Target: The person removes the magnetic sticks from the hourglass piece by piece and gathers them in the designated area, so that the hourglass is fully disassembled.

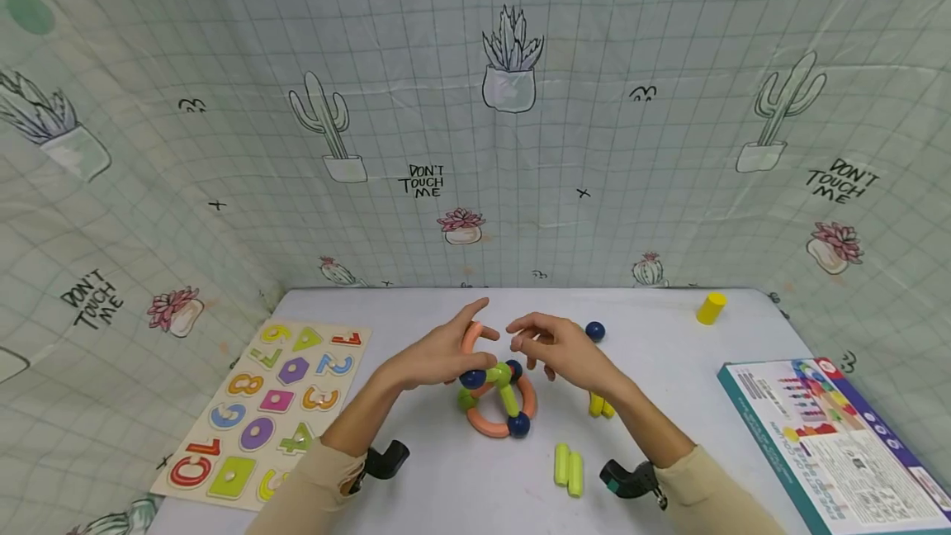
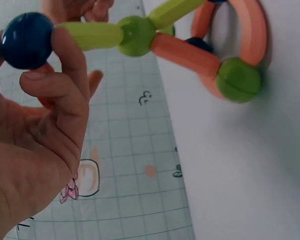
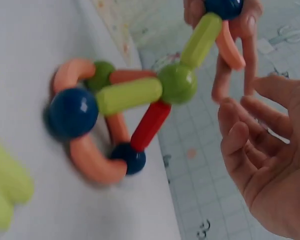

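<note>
A model of magnetic rods and balls stands on the table. Its base is a ring of curved orange rods [image 1: 486,426] joined by blue and green balls. Yellow-green, red and orange straight rods rise to a green ball [image 3: 177,83], and another yellow-green rod [image 3: 202,40] leads on to a dark blue ball [image 2: 27,41]. My left hand [image 1: 438,352] pinches that blue ball between thumb and finger. A curved orange rod [image 3: 230,47] sticks out from the same ball. Just across from it, my right hand [image 1: 570,355] hovers with loosely bent fingers, holding nothing.
Two yellow-green rods [image 1: 561,465] lie near the front, and yellow rods [image 1: 597,405] sit under the right forearm. Farther back are a loose blue ball [image 1: 595,331] and a yellow cylinder [image 1: 711,309]. A number puzzle board [image 1: 327,337] lies left, a toy box [image 1: 839,444] right.
</note>
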`<move>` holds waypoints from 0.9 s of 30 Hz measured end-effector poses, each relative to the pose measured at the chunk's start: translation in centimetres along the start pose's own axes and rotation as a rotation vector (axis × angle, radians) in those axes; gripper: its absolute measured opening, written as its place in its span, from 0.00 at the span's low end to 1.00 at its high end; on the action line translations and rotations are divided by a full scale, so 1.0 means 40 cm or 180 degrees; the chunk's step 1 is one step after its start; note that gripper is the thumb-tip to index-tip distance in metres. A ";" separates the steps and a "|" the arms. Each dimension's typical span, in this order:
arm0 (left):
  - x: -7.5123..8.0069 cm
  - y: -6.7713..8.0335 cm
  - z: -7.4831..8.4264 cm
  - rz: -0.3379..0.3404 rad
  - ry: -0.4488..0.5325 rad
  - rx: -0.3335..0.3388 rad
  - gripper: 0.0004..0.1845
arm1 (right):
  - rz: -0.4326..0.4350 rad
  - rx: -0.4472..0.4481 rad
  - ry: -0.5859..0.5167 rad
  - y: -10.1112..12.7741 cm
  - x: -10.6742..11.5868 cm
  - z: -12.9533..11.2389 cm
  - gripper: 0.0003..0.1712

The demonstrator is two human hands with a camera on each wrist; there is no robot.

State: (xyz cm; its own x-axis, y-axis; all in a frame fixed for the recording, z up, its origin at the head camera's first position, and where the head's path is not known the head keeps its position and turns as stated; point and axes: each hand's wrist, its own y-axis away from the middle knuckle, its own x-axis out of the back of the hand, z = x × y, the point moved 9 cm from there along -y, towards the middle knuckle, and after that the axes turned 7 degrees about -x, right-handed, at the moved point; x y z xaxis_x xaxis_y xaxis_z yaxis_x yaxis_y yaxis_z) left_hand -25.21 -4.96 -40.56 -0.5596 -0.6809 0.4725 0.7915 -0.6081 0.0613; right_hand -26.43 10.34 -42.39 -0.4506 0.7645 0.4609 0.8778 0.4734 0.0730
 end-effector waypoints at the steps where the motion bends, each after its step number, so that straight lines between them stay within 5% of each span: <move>1: -0.001 -0.005 0.004 -0.0075 -0.0088 -0.0012 0.52 | 0.0046 0.0008 -0.0120 -0.006 -0.003 -0.009 0.20; 8: -0.013 -0.024 0.031 -0.0427 -0.0292 -0.0188 0.56 | 0.0208 0.0086 -0.0234 -0.039 -0.025 -0.050 0.20; 13: -0.009 -0.016 0.025 -0.0440 -0.0320 -0.0138 0.53 | 0.0153 0.0029 -0.0494 -0.040 -0.018 -0.042 0.17; 21: 0.028 -0.004 0.031 -0.0040 -0.0359 -0.0277 0.38 | 0.0230 0.0002 -0.0794 -0.022 0.023 -0.023 0.16; 27: 0.060 -0.012 0.036 0.0637 -0.0520 -0.0427 0.26 | 0.0275 -0.0026 -0.0745 -0.009 0.044 -0.013 0.21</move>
State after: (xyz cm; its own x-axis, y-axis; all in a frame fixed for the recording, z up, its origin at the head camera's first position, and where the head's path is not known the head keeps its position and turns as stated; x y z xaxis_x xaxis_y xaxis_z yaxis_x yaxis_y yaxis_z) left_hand -26.58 -5.73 -38.20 -0.3401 -0.7246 0.5994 0.8366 -0.5242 -0.1590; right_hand -27.45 11.30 -41.16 -0.3983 0.8830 0.2483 0.9156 0.3990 0.0499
